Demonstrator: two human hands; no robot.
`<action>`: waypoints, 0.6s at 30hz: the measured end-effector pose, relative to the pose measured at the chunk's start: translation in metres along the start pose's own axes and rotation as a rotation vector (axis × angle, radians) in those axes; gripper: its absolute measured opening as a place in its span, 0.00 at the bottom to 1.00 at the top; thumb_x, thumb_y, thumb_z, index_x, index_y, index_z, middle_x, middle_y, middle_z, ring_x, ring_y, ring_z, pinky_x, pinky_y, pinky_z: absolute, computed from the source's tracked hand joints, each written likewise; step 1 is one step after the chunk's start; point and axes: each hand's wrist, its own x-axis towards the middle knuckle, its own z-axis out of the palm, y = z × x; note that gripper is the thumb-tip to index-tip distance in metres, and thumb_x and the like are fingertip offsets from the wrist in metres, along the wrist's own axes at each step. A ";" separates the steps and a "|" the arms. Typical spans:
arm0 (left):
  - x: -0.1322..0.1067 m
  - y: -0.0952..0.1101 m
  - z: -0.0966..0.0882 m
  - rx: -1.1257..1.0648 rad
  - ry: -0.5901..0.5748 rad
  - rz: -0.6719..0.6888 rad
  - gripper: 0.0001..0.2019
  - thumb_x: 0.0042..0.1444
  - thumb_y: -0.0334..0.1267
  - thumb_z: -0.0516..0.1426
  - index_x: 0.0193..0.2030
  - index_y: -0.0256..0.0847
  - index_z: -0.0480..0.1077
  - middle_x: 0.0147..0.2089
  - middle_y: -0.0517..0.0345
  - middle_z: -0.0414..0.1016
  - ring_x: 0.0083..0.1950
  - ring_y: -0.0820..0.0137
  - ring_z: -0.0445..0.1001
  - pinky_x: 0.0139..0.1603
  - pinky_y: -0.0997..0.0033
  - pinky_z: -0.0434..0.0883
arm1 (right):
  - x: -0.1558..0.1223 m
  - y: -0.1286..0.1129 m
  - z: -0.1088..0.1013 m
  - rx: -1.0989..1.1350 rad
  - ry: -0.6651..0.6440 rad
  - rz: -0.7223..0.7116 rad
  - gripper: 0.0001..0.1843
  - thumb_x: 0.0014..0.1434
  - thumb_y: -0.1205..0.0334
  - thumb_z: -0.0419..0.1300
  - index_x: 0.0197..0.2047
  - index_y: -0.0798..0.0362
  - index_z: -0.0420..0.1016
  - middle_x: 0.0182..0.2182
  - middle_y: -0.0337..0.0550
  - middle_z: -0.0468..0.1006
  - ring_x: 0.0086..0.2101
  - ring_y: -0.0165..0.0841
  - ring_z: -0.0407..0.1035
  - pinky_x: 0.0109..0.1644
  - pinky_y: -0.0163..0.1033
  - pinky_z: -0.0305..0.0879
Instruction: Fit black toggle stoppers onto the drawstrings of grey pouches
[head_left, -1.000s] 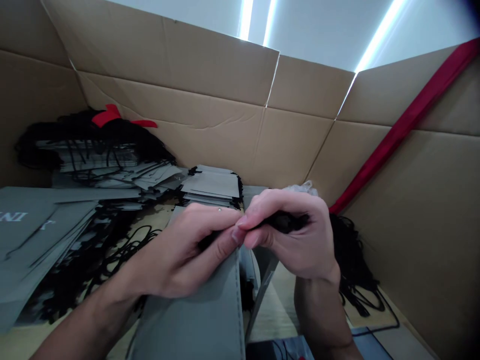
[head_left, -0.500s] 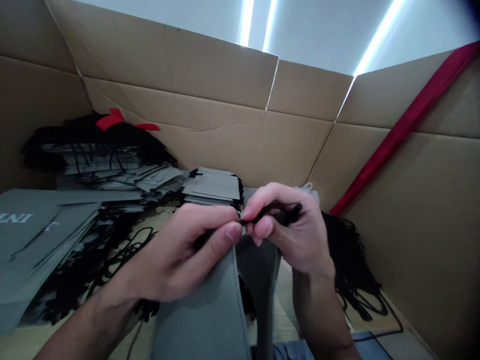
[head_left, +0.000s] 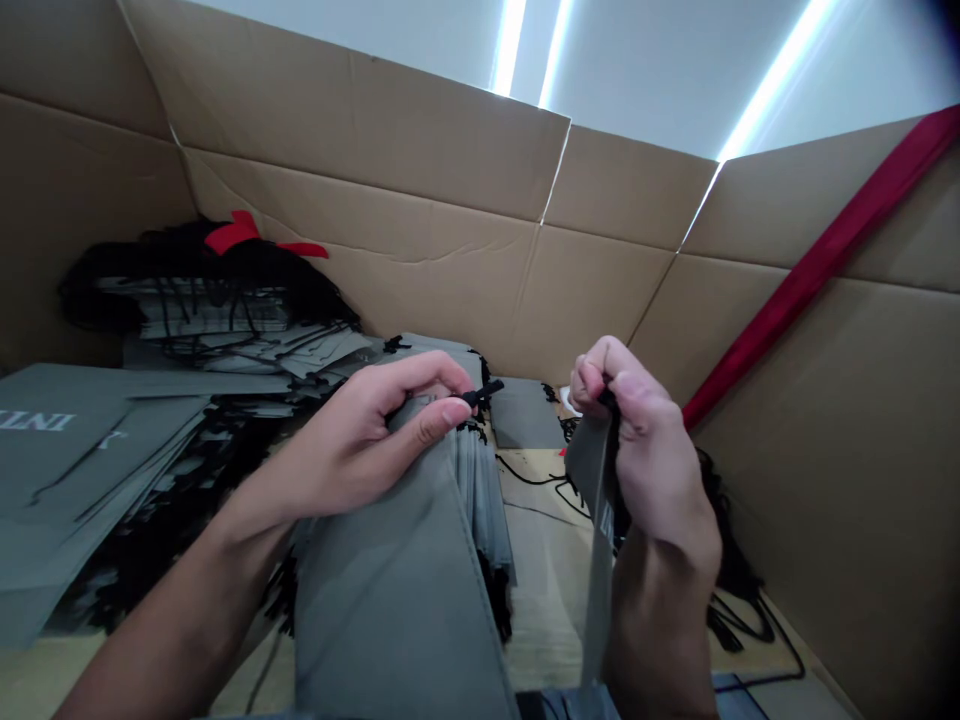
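My left hand (head_left: 367, 440) pinches the knotted tip of a black cord (head_left: 481, 393) between thumb and forefinger, resting on top of a stack of flat grey paper bags (head_left: 397, 590) that stands on edge in front of me. My right hand (head_left: 645, 450) is closed in a fist on the top edge of one grey bag (head_left: 596, 520), held apart to the right of the stack, with black cord in the grip.
Cardboard walls (head_left: 450, 230) enclose the space, with a red strip (head_left: 810, 260) on the right wall. Piles of grey bags (head_left: 82, 450) with black cords lie at left, one topped by red ribbon (head_left: 240, 232). Loose black cords (head_left: 731, 590) lie at right.
My hands, which were pinched together on the cord over the stack, have parted. The right hand has drawn one bag off to the right; the left keeps the cord tip.
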 end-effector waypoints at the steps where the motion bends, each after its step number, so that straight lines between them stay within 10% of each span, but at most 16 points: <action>1: 0.000 0.000 0.000 0.002 0.000 0.000 0.07 0.77 0.35 0.57 0.47 0.39 0.76 0.40 0.64 0.78 0.38 0.77 0.73 0.39 0.80 0.68 | 0.000 0.000 -0.001 -0.004 -0.011 0.021 0.23 0.82 0.41 0.49 0.38 0.46 0.63 0.31 0.38 0.62 0.31 0.35 0.56 0.34 0.42 0.56; 9: 0.003 -0.003 0.000 0.023 0.011 -0.003 0.12 0.78 0.36 0.57 0.42 0.38 0.78 0.36 0.64 0.81 0.34 0.76 0.74 0.36 0.79 0.66 | 0.008 -0.005 0.002 -0.017 -0.069 -0.124 0.05 0.71 0.58 0.73 0.44 0.49 0.86 0.38 0.39 0.81 0.38 0.34 0.71 0.43 0.40 0.66; 18: 0.003 -0.006 0.002 0.071 0.113 -0.042 0.12 0.77 0.41 0.59 0.43 0.38 0.81 0.38 0.61 0.85 0.38 0.73 0.79 0.41 0.78 0.71 | 0.007 -0.005 0.009 -0.040 -0.086 -0.181 0.19 0.80 0.54 0.61 0.67 0.43 0.85 0.40 0.44 0.76 0.42 0.38 0.71 0.48 0.44 0.73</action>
